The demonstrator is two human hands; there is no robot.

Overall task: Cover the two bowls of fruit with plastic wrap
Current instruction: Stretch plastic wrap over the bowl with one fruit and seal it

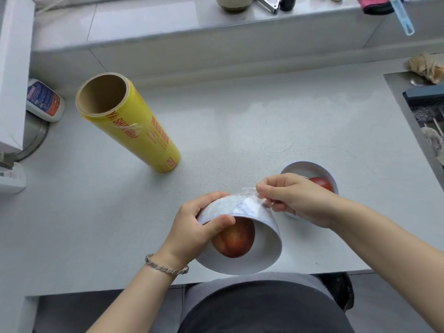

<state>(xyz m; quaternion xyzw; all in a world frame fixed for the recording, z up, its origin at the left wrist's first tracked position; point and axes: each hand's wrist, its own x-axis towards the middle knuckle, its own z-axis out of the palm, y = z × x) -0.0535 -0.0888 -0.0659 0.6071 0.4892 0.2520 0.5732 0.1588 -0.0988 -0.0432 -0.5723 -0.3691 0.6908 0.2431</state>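
Observation:
A white bowl is tipped toward me near the counter's front edge, with a red apple inside behind clear plastic wrap. My left hand grips the bowl's left rim, thumb over the opening. My right hand pinches the loose edge of the wrap against the bowl's outer wall. A second white bowl with a red fruit stands just behind my right hand, partly hidden. The yellow roll of plastic wrap stands upright on the counter to the left.
A white bottle with a red and blue label lies at the far left by a white appliance. A sink is at the right edge. The raised ledge behind holds several items.

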